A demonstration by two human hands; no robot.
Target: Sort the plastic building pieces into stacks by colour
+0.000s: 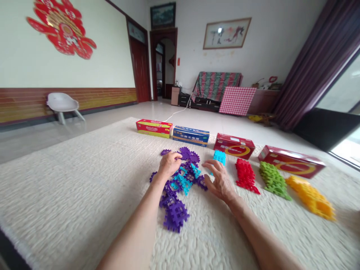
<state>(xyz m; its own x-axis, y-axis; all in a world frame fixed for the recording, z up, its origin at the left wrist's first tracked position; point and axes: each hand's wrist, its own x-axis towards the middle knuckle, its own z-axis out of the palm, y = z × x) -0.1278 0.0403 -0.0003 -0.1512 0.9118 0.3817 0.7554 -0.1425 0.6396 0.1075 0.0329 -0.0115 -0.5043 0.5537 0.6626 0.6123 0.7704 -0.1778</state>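
Observation:
A loose heap of purple interlocking plastic pieces [177, 213] lies on the cream mat, with several light-blue pieces [184, 184] mixed among them. My left hand [170, 164] is over the upper left of this heap. Its thumb and fingers are closed together at the purple pieces, and what they grip is hidden. To the right of the heap, my right hand [219, 180] has its fingers apart and slightly curled, holding nothing. Just beyond its fingers sits a stack of light-blue pieces [219, 156]. Its thumb is near a purple piece [201, 182].
Red [245, 174], green [272, 179] and yellow pieces [311, 197] lie in separate groups on the right. Behind stand a red-and-yellow box [154, 128], a blue box [191, 136] and two dark red boxes [234, 145]. A textured mat [70, 195] lies underneath. A white chair [62, 103] stands far left.

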